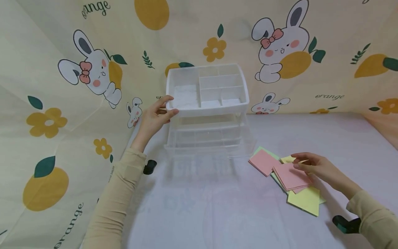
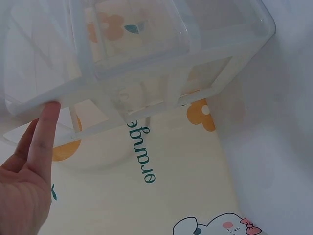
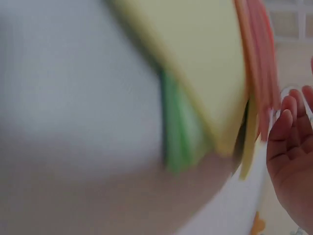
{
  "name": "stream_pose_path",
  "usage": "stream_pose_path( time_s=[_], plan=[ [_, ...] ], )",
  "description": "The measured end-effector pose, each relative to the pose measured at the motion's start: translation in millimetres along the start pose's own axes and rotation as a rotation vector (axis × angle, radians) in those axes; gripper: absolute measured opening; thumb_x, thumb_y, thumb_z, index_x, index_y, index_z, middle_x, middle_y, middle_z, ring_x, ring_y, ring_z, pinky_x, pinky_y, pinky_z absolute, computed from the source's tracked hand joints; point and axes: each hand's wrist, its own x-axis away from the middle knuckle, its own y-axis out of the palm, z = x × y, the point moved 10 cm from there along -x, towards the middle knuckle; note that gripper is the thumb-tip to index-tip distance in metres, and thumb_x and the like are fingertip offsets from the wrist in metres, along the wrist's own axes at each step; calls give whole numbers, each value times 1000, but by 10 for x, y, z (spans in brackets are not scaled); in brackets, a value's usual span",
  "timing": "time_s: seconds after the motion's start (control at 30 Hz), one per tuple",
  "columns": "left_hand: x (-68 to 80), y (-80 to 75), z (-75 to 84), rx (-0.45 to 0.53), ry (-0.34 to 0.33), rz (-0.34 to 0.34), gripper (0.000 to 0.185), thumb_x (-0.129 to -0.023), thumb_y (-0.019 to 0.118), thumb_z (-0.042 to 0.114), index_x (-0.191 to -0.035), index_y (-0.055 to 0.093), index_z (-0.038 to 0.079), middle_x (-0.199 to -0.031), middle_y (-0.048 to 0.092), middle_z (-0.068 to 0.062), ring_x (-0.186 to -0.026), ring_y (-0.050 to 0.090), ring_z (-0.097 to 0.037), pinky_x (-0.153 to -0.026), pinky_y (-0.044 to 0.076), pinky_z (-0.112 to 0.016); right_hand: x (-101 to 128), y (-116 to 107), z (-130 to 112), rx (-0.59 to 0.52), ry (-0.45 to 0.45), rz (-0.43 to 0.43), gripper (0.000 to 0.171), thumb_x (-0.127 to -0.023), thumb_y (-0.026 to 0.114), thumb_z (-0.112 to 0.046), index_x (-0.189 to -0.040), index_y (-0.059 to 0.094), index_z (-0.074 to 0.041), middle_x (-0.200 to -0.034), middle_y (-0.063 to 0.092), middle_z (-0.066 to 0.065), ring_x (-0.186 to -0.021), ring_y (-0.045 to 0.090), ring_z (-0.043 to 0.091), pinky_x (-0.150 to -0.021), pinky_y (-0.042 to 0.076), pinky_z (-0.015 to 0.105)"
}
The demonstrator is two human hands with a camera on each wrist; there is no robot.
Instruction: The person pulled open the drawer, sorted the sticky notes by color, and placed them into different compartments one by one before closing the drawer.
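A white plastic drawer organizer [image 1: 207, 111] stands at the back, its top split into several compartments and its clear drawers below. My left hand [image 1: 157, 116] grips its upper front left corner, thumb on the front edge; in the left wrist view that hand [image 2: 30, 169] touches the side frame with extended fingers. To the right lies a loose pile of pink, yellow and green sticky notes [image 1: 293, 176]. Just over the pile's upper right is my right hand [image 1: 320, 169], fingers loosely bent and holding nothing. The right wrist view shows this hand [image 3: 293, 152] beside the pink notes [image 3: 259, 58].
A clear drawer [image 1: 209, 151] juts forward from the organizer's lower part. Behind stands a cloth backdrop [image 1: 186, 41] printed with rabbits and oranges. A pale cloth [image 1: 199, 214] covers the table. Dark wrist straps [image 1: 150, 167] show near both sleeves.
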Motion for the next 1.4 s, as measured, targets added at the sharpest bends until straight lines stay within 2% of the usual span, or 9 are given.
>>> stream_pose_path(
  time_s=[0.17,0.33,0.47,0.6,0.77,1.0,1.13,1.3,1.4],
  plan=[
    [-3,-19,16,11,23,8,50,-79,70,44,-124,55,30,-116,61,-12,-92,65,-20,-70,57,-27,-9,24,222,119,92,-52,59,-90,59,-38,-136,43,-5,-119,52,11,-86,46,-2,-70,42,20],
    [5,-22,19,8,27,8,51,-79,70,44,-125,55,29,-116,62,-12,-91,65,-19,-69,57,-26,2,89,306,130,107,-123,66,-90,59,-37,-140,35,0,-122,48,16,-88,43,-2,-70,43,19],
    [18,-29,14,11,26,11,51,-79,70,43,-126,55,28,-114,62,-11,-90,64,-18,-69,57,-25,1,114,308,135,98,-126,67,-90,59,-35,-138,35,3,-119,48,15,-88,42,-1,-70,43,18],
    [26,-20,23,24,32,6,52,-79,70,42,-127,55,28,-111,61,-11,-91,64,-17,-70,57,-25,4,91,257,166,53,-76,62,-89,62,-33,-135,38,1,-113,49,13,-85,42,-2,-67,42,19],
    [33,-15,30,31,36,7,51,-79,70,42,-126,55,29,-110,61,-10,-90,64,-16,-70,57,-25,12,26,188,221,-12,-1,57,-87,65,-28,-130,41,0,-113,50,18,-92,47,12,-68,44,24],
    [21,-6,25,34,29,3,51,-80,70,40,-127,55,28,-111,61,-11,-92,63,-17,-71,57,-25,40,-76,138,283,-35,93,60,-84,69,-30,-128,42,0,-103,53,12,-77,41,-8,-62,41,18],
    [18,-3,32,27,25,0,50,-81,69,39,-128,54,29,-112,60,-13,-94,63,-20,-72,57,-25,53,-103,103,298,-26,114,61,-85,68,-30,-131,41,1,-98,54,10,-74,42,-2,-58,39,19],
    [22,-2,36,23,27,0,49,-82,69,37,-128,54,28,-112,61,-14,-94,64,-23,-72,57,-25,78,-154,98,244,0,125,52,-91,60,-33,-130,43,-3,-93,55,8,-69,46,4,-55,44,21],
    [21,6,37,16,26,-6,50,-82,69,38,-128,54,28,-112,61,-14,-95,64,-22,-72,57,-25,111,-211,117,170,5,146,47,-94,55,-33,-129,44,-5,-89,58,-2,-68,51,6,-56,48,23]
  ],
)
